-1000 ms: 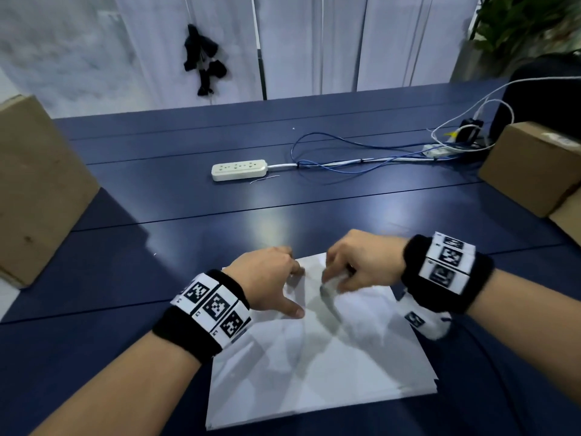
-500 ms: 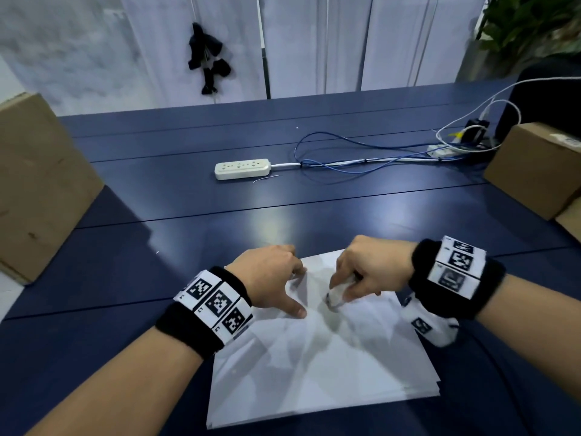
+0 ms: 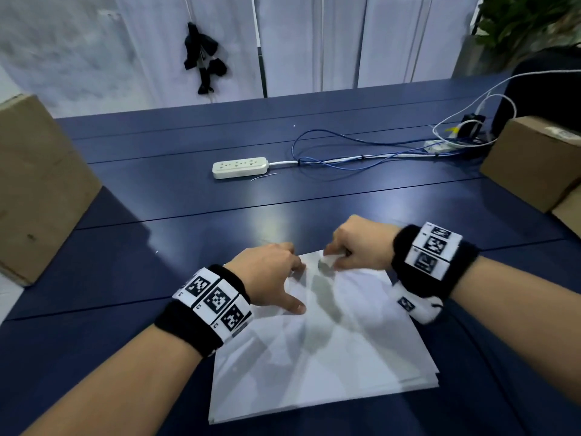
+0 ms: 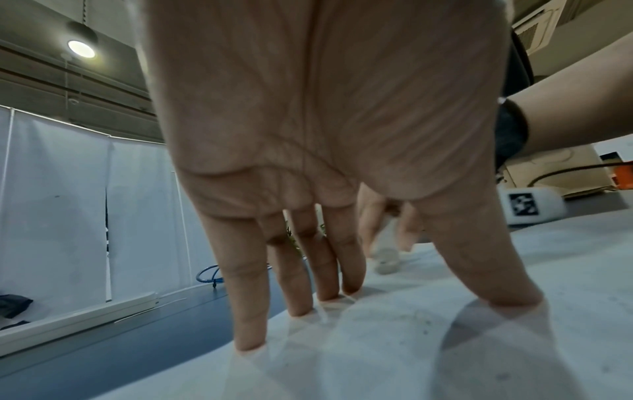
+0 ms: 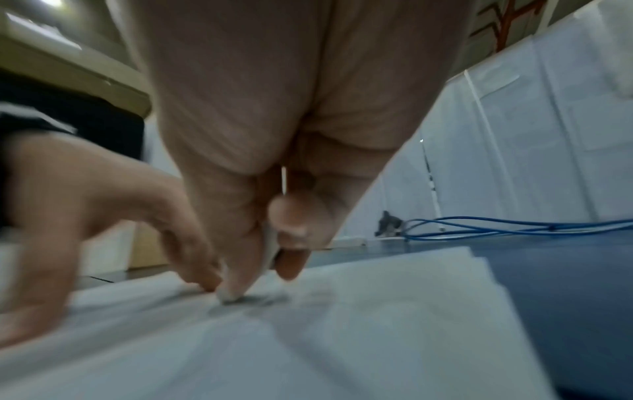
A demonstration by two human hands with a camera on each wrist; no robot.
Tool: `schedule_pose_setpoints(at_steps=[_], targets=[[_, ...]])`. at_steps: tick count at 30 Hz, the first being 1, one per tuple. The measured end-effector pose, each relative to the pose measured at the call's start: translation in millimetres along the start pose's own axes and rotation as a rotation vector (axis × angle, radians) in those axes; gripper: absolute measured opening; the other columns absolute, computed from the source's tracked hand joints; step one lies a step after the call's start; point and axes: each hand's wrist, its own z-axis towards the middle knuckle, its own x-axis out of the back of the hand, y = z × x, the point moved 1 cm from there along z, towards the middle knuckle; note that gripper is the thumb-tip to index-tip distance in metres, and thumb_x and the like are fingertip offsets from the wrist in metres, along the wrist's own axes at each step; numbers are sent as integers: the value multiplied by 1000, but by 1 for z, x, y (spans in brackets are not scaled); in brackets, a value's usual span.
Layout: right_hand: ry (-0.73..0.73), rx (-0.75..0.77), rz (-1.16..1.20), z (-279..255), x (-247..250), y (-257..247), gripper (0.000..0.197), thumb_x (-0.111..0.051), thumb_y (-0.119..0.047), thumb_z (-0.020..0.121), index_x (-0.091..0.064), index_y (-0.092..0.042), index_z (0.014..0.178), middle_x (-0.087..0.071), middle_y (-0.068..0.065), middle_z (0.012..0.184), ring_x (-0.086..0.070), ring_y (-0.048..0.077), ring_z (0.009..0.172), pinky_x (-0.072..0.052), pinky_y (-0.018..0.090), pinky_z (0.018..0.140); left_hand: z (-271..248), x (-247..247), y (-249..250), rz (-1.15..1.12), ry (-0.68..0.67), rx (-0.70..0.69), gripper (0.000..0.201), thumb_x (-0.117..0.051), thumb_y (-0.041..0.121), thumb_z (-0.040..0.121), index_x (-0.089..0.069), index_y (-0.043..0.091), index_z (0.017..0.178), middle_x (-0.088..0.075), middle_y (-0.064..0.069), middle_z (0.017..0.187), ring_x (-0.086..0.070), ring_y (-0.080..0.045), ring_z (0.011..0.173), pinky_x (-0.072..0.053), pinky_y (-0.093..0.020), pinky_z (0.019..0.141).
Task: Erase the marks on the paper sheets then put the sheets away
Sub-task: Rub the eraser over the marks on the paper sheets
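— While the paper sheets (image 3: 320, 350) lie stacked on the table (image 3: 157, 247), which step?
— Erasing: right hand (image 3: 361, 247) pinches an eraser (image 3: 327, 262); left hand (image 3: 270, 278) presses flat, fingers straight. Next probably needs steady pressure.

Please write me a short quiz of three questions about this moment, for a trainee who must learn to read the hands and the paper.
1. True or false: the left hand holds the eraser.
2. Which one does the right hand pinch? A) the power strip B) the eraser C) a blue cable
3. Fill in: the left hand's fingertips press on the ____ to hold it flat.

Key:
1. False. Its fingers are straight and spread, with nothing in them.
2. B. The eraser's tip meets the top sheet near its far edge.
3. paper stack, which lies on the blue table.
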Motion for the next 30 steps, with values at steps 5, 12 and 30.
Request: schedule_pose_setpoints(at_steps=[5, 12, 30], targets=[[-15, 3, 22, -10, -4, -3, 28, -65, -37, 80, -73, -25, 104, -67, 1, 83, -54, 16, 72, -46, 27, 71, 0, -1, -1, -5, 1, 3, 64, -70, 68, 68, -61, 27, 116, -47, 10, 105, -54, -15, 95, -51, -35, 74], [13, -10, 31, -6, -3, 3, 24, -68, -35, 83, -73, -25, 104, -69, 2, 79, -49, 14, 66, -38, 20, 63, 2, 0, 1, 4, -8, -1, 63, -71, 68, 68, -60, 27, 114, -46, 11, 104, -53, -15, 96, -52, -37, 76], [-78, 32, 61, -16, -5, -6, 29, -69, -34, 82, -72, -27, 110, -65, -1, 86, -50, 7, 70, -39, 12, 65, 1, -1, -1, -25, -12, 16, 61, -73, 67, 67, -62, 25, 109, -47, 9, 105, -54, -16, 92, -53, -37, 75]])
